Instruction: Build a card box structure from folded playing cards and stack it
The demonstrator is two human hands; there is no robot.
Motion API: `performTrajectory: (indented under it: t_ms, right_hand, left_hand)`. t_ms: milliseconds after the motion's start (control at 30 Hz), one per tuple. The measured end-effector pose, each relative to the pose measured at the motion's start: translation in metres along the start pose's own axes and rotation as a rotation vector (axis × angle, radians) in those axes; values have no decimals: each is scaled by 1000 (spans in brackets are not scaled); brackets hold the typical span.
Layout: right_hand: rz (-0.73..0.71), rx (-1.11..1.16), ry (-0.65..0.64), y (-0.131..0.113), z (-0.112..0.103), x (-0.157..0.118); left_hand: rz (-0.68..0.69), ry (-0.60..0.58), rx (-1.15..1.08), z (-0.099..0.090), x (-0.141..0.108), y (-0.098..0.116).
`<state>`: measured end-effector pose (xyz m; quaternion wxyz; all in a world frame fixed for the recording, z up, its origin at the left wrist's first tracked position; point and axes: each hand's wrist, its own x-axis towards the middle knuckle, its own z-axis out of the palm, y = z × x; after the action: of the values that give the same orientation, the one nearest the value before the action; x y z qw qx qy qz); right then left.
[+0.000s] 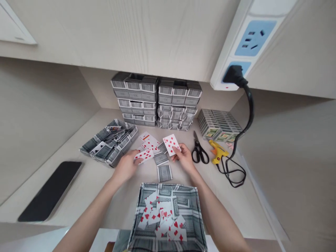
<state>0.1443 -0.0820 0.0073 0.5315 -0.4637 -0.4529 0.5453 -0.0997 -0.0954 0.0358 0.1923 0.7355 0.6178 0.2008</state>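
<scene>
My left hand [128,163] pinches a red diamond card [145,155], face up, beside the left box. Between thumb and fingers, my right hand [183,156] holds an eight of diamonds [171,144], tilted up. Loose red cards [149,141] lie face up just beyond my left hand. Between the hands are cards or folded pieces with grey backs [165,173]. A box made of cards [200,210] stands nearest me, with many red cards inside. To the left, another card-built box [118,159] holds a pile of cards, one a black seven.
Stacked card-built boxes [139,94] stand at the back. Right of my right hand lie black scissors [200,154] and a yellow glue gun [218,151] with its cord. Card decks [217,124] sit behind them. A dark phone [51,190] is at the left; a power strip [256,38] hangs above.
</scene>
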Motion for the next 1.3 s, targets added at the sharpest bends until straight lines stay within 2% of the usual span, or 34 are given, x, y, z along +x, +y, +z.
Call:
performTrajectory:
  t_ms: [133, 233, 300, 400, 600, 700, 767, 1000, 1133, 1300]
  right_hand:
    - [2, -49, 6, 4, 3, 1]
    - [-15, -51, 20, 8, 5, -2]
    - [-22, -44, 25, 9, 6, -3]
    - [-24, -78, 48, 7, 5, -5]
    - [-31, -132, 18, 1, 4, -5]
    - [-4, -124, -38, -1, 2, -4]
    - [11, -127, -63, -1, 1, -3]
    - [-24, -80, 37, 5, -2, 2]
    - [-41, -55, 55, 10, 0, 3]
    - [-37, -73, 52, 6, 0, 1]
  left_hand:
    - [-2, -65, -339, 14, 15, 23]
    - [-103, -248, -661, 38, 32, 43]
    - [-150, -229, -688, 53, 40, 52]
    - [-136, -155, -691, 64, 44, 59]
    - [20, -63, -623, 60, 33, 64]
    - [63, 56, -699, 58, 33, 62]
    - [76, 86, -747, 58, 36, 58]
    - [61, -62, -846, 54, 45, 45]
    - [77, -73, -954, 53, 45, 47]
    - [71, -76, -985, 56, 47, 44]
